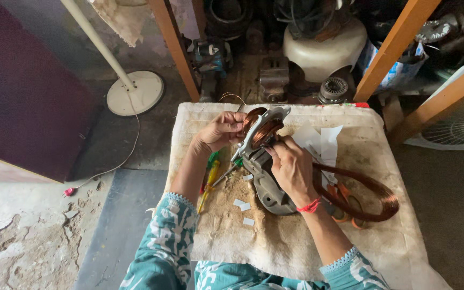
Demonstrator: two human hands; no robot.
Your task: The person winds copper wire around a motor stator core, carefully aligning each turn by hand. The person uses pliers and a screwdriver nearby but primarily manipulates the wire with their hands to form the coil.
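Motor stator (261, 156), grey metal with copper winding (264, 131) showing at its upper end, stands tilted on the cloth-covered table (296, 241) between my two hands. My right hand (292, 169) is curled over its right side, fingers bent close around the housing and the coil, thumb pressed toward the winding. My left hand (222, 130) is closed on the upper left rim, fingertips pinched against the copper wires there; how tightly I cannot tell.

Just under the stator lie small white paper slips (244, 207) on the stained cloth. A yellow-handled screwdriver (209, 182) and a green-handled one (211, 159) lie left of it, beside my left forearm. To the right, a loose hank of copper wire (374, 196) loops across the cloth, lying over orange-handled scissors (345, 207), with white paper sheets (320, 140) near its upper end.

Beyond the table stand a wooden frame (175, 51), a white fan base (135, 92) on the floor and other motor parts.
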